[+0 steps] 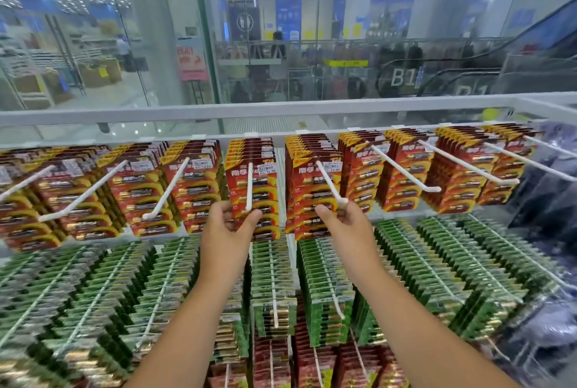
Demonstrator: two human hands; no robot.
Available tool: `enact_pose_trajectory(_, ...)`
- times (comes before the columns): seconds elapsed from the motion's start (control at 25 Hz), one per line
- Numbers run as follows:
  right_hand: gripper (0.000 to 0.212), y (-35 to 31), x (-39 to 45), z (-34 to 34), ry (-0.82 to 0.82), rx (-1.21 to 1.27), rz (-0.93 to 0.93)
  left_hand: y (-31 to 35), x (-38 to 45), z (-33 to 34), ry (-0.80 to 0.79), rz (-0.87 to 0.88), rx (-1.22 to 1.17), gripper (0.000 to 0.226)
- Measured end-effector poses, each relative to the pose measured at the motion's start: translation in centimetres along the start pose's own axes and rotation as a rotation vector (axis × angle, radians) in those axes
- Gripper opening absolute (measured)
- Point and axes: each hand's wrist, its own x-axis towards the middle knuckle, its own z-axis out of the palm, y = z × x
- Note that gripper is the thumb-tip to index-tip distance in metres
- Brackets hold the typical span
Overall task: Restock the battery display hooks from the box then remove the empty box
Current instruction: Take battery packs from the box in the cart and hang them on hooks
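Red battery packs [253, 187] with yellow arcs and a yellow top band are being displayed across the middle of the frame on white hooks [249, 183]. Green packs [324, 291], banded in white, are being shown in the lower half. Dark red packs [271, 359] are being shown at the bottom centre.

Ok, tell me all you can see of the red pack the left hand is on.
The red pack is a red and yellow card with batteries stacked in rows under what looks like clear blister, and a white price sticker near its top. It hangs upright at the front of a white hook, with more like it behind. The left hand pinches its lower edge. Green packs hang below.
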Motion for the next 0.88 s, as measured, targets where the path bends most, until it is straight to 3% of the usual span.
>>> enact_pose_trajectory(0.08, 0.018, -0.3, -0.9, 0.2, 0.015, -0.002, 0.011, -0.3, -0.3, -0.8, 0.003, 0.013, 0.018, 0.060)
enact_pose_trajectory(0.2, 0.052, -0.3, -3.0, 0.3, 0.072, -0.073, 0.022, -0.7, -1.5, -2.0, -0.035, 0.011, 0.060, 0.074)
enact_pose_trajectory(0.28, 0.060, 0.3, -5.0, -0.3, 0.109, -0.120, 0.045, -1.2, -3.0, -2.6, -0.071, 0.001, 0.082, 0.076)
enact_pose_trajectory(0.64, 0.064, 2.8, -16.9, -8.9, 0.139, -0.067, 0.161, -0.3, -15.0, -0.1, -0.361, -0.055, -0.021, 0.067)
enact_pose_trajectory(0.88, 0.054, 6.4, -25.3, -23.4, 0.216, -0.061, 0.176, 1.7, -28.1, 8.4, -0.433, -0.090, -0.042, 0.058)
